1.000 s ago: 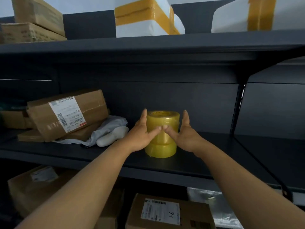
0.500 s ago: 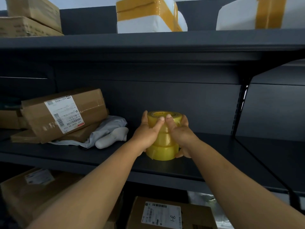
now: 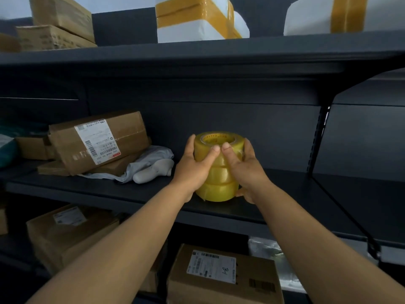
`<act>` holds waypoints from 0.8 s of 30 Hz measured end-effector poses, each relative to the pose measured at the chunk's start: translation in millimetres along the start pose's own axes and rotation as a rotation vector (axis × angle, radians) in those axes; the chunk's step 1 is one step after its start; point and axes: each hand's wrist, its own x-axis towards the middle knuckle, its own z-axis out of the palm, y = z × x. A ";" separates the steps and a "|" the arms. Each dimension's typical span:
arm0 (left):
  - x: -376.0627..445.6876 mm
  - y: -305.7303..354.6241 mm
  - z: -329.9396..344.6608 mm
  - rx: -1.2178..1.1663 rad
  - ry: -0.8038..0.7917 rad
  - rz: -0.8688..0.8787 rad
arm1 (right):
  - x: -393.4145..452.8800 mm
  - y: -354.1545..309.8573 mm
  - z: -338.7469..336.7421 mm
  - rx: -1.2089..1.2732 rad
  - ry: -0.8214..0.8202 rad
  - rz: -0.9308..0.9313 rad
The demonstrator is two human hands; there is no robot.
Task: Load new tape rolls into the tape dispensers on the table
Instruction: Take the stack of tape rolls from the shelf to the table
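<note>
A stack of three yellowish clear tape rolls wrapped in film stands on the dark middle shelf. My left hand grips the stack from the left, thumb across the front of the top roll. My right hand grips it from the right, its thumb meeting the left thumb on the front. The fingers of both hands curl round behind the stack and are hidden. No tape dispenser is in view.
Cardboard parcels and a grey bag with a white object lie left of the stack. White taped packages sit on the shelf above. Boxes fill the shelf below. A shelf upright stands to the right.
Both hands have closed in from the sides of the stack and slid upward; their thumbs now meet on the top roll. The stack stays on the shelf.
</note>
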 end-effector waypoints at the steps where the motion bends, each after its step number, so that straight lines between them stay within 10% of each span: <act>1: -4.4 2.5 0.9 -0.007 0.005 0.009 | -4.4 -2.0 -2.3 -0.001 0.000 -0.013; 24: -213.8 45.8 33.5 -0.081 -0.361 0.124 | -266.4 -16.8 -56.6 -0.170 0.488 0.006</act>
